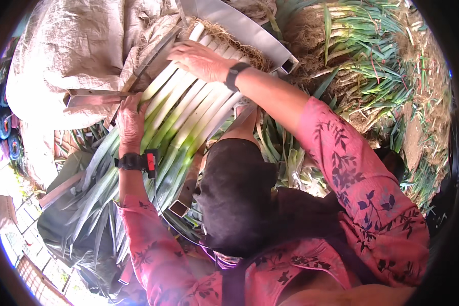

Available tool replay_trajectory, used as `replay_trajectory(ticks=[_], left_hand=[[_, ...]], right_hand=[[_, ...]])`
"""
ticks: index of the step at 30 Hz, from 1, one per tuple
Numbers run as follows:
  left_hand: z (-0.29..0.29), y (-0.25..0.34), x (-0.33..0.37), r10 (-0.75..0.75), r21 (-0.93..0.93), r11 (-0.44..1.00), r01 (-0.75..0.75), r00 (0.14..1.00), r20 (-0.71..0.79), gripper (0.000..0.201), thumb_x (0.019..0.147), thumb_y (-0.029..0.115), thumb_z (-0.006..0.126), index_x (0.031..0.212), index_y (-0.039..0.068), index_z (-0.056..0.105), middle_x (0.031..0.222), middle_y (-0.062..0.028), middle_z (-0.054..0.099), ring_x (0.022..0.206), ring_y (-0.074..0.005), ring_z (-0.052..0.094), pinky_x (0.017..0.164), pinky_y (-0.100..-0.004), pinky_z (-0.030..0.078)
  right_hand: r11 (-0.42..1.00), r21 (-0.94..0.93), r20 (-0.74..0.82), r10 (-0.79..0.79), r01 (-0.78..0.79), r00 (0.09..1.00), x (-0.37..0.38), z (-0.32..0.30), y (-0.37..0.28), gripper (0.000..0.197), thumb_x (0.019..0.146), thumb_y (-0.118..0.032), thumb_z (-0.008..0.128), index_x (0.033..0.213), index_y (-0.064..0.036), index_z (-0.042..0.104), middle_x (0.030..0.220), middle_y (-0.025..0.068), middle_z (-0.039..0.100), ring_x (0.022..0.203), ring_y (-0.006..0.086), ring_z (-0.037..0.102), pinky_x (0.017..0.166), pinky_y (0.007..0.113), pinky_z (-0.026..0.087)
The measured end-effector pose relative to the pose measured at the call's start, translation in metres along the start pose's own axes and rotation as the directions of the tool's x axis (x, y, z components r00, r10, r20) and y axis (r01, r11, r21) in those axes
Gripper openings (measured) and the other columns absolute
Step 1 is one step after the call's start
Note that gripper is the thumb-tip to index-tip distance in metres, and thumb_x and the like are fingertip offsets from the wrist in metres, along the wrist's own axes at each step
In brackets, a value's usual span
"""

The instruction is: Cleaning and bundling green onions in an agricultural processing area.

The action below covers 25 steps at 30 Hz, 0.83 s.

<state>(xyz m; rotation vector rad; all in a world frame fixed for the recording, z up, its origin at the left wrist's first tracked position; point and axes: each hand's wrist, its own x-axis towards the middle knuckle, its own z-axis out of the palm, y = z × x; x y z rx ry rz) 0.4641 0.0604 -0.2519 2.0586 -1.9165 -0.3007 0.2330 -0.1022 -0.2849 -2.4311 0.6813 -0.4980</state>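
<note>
A row of leeks lies side by side, with white shanks and tangled roots at the far end and green leaves spreading toward the lower left. My left hand is closed against the near-left side of the row, its thumb on the outermost leek and its other fingers partly hidden. Across the white shanks near the roots reaches my right hand, palm down, fingers stretched out to the left and slightly blurred. Metal bars of a frame run along the left of the row, and a curved pale metal sheet stands behind the roots.
A large beige woven sack bulges at the far left. More leeks with roots and green leaves are heaped at the right beside dry straw-like debris. The square tube end sticks out near my dark-covered knee.
</note>
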Motion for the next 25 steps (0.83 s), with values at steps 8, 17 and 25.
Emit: replay_trajectory(ticks=[8, 17, 25], left_hand=[[-0.05, -0.048, -0.05, -0.241, 0.179, 0.957, 0.229, 0.969, 0.046, 0.036, 0.094, 0.039, 0.059, 0.115, 0.011, 0.067, 0.107, -0.0148, 0.069, 0.101, -0.0347, 0.062, 0.092, -0.0452, 0.044], [-0.041, -0.044, -0.073, -0.385, 0.216, 0.905, 0.368, 0.922, 0.041, 0.046, 0.092, 0.05, 0.058, 0.113, 0.011, 0.068, 0.108, -0.0125, 0.069, 0.107, -0.0341, 0.061, 0.09, -0.0485, 0.047], [-0.005, 0.033, -0.023, -0.108, 0.128, 0.985, 0.115, 0.992, -0.061, 0.056, 0.087, 0.036, 0.069, 0.136, 0.015, 0.052, 0.133, -0.0128, 0.054, 0.127, -0.031, 0.048, 0.113, -0.0467, 0.027]], right_hand=[[0.97, -0.238, 0.083, -0.02, 0.039, 0.996, -0.008, 0.012, 0.036, 0.045, 0.098, -0.026, 0.052, 0.141, -0.0108, 0.048, 0.148, 0.0074, 0.044, 0.142, 0.0268, 0.031, 0.121, 0.043, 0.018], [0.985, -0.168, 0.04, 0.047, -0.04, 0.998, -0.031, 0.005, 0.019, 0.044, 0.099, -0.026, 0.049, 0.14, -0.0099, 0.049, 0.149, 0.0088, 0.044, 0.142, 0.0268, 0.031, 0.121, 0.045, 0.017], [0.966, -0.256, -0.041, 0.019, -0.029, 0.999, -0.036, 0.018, 0.02, 0.045, 0.099, -0.024, 0.049, 0.143, -0.012, 0.045, 0.149, 0.0067, 0.043, 0.143, 0.0245, 0.029, 0.121, 0.045, 0.016]])
